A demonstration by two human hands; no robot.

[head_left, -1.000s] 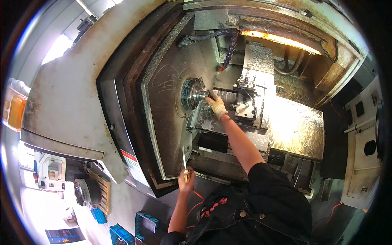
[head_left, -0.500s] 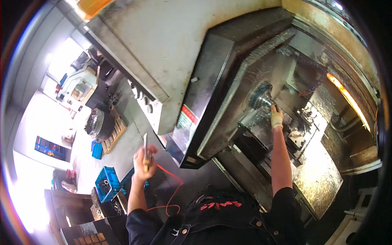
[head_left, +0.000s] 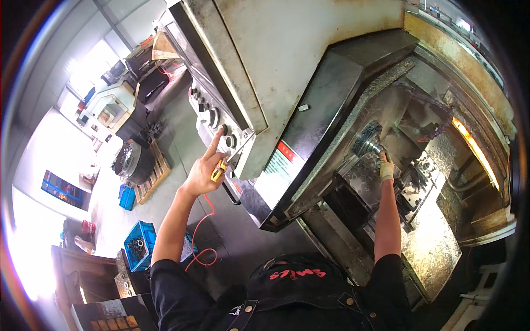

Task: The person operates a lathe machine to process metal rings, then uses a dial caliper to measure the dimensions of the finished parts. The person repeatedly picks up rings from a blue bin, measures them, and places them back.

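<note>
My left hand point(head_left: 204, 175) is raised to the machine's control panel point(head_left: 212, 118), its index finger stretched onto a round dark button point(head_left: 222, 131). Its other fingers are curled around a yellow-handled tool point(head_left: 218, 170) whose exact kind I cannot make out. Inside the open lathe, my gloved right hand point(head_left: 386, 168) reaches to the shiny round metal workpiece point(head_left: 376, 148) at the chuck point(head_left: 367, 139). The fingers close at the workpiece's near end; their far side is hidden.
A dark sliding door point(head_left: 309, 132) stands between my arms. A red hose point(head_left: 201, 220) trails below my left hand. Blue crates point(head_left: 141, 243) with metal rings stand lower left, near a pallet point(head_left: 154, 176) bearing a dark drum. A lit lamp point(head_left: 475, 149) glows inside the lathe.
My left hand has moved up and forward to the control panel, its index finger now extended, the yellow-handled tool still in it. My right hand stays at the workpiece. The view has shifted left.
</note>
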